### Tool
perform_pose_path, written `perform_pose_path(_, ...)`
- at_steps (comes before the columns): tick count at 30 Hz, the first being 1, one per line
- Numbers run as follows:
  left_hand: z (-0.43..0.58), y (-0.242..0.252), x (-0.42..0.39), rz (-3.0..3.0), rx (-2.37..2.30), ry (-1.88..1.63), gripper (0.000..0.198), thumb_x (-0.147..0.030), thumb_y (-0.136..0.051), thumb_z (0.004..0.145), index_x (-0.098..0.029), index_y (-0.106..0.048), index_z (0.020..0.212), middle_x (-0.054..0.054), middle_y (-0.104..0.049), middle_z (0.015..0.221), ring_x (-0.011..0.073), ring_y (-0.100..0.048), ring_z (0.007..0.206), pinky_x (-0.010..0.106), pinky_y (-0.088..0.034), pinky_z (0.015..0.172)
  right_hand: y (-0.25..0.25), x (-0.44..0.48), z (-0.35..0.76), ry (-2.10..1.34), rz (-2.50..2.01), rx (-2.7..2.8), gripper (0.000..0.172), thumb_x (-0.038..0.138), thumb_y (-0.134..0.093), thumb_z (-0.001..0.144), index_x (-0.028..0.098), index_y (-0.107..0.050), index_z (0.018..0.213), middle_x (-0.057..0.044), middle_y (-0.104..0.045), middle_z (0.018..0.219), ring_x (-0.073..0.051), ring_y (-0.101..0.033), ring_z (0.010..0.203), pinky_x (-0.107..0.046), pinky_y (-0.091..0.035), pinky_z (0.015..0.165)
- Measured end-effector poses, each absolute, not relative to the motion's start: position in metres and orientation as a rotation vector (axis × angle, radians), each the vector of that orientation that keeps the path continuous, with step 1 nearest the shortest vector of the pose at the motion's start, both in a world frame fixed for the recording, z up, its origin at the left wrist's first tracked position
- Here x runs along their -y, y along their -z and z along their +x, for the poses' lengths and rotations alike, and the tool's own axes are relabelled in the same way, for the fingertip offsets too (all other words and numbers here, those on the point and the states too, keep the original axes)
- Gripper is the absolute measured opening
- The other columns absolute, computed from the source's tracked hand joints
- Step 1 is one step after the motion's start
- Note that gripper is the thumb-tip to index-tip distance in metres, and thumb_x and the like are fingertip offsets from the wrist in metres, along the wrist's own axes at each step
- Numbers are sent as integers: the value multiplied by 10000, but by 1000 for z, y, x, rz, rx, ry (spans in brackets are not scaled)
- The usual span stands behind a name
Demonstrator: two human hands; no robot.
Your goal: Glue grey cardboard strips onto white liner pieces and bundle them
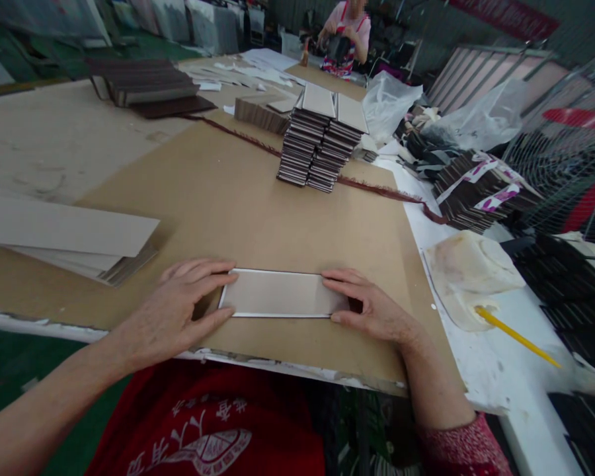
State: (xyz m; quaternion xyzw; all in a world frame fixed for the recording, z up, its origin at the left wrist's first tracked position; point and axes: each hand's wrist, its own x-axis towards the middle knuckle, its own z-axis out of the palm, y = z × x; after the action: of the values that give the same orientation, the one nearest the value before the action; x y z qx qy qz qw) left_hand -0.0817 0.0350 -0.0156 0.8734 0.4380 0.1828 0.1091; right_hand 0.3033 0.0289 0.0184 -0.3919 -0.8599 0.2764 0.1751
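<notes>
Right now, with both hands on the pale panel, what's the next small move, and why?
I'd probably lift the pale panel level, both ends together: left hand and right hand already span its ends, fingers at the far edge, thumbs at the near one, and nothing else lies on it.

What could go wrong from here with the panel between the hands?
The pale panel might skew if the left hand and right hand press its ends unevenly. It lies near the front edge of the table; a slip could send it over. The unevenly stacked boards lie beyond the left hand; a sideways bump might shift them.
</notes>
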Motion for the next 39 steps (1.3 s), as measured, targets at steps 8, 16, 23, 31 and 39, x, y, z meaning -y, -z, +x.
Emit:
perform_pose_path(8, -81, 15, -35, 2584, -1278, -536, 487, -510, -594, 878, -277, -538, 1302, 67, -541, 1412, 292, -466, 1312, 497, -342, 1087, -16, -28, 305, -748, -1104, 2465, 599, 342, -698, 886, 317, -479, 1443, -57, -465, 1512, -254, -391, 1402, -547, -295, 1170)
perform_pose_path(16, -80, 12, -35, 2558, -1301, -515, 477, -511, -582, 877, -283, -559, 1296, 74, -544, 1412, 308, -467, 1312, 514, -349, 1085, -20, -25, 304, -711, -1142, 2523, 576, 315, -653, 906, 291, -469, 1451, -58, -438, 1532, -248, -378, 1413, -535, -257, 1189)
perform_pose_path(23, -77, 10, -33, 2635, -1276, -523, 450, -441, -587, 877, -242, -580, 1280, 96, -501, 1433, 325, -425, 1342, 520, -351, 1109, -30, -20, 294, -555, -1190, 2616, 537, 257, -573, 900, 246, -495, 1431, -83, -438, 1516, -280, -377, 1384, -548, -274, 1170)
perform_pose_path(31, -68, -7, -29, 2884, -1144, -340, 390, -357, -500, 938, -259, -563, 1310, 92, -619, 1247, 282, -549, 1189, 572, -184, 1175, -42, -12, 274, -413, -1304, 2713, 465, 368, -541, 955, 113, -551, 1343, -161, -560, 1297, -288, -504, 1188, -476, -440, 1060)
perform_pose_path(39, -29, -17, -18, 3063, -1242, -155, 926, -881, -541, 665, -283, -572, 1372, 147, -619, 953, 411, -587, 982, 740, -195, 1081, -38, 12, 241, -107, -1495, 2765, 722, 674, -588, 857, 279, -473, 1450, -206, -482, 1398, -410, -488, 1188, -603, -516, 913)
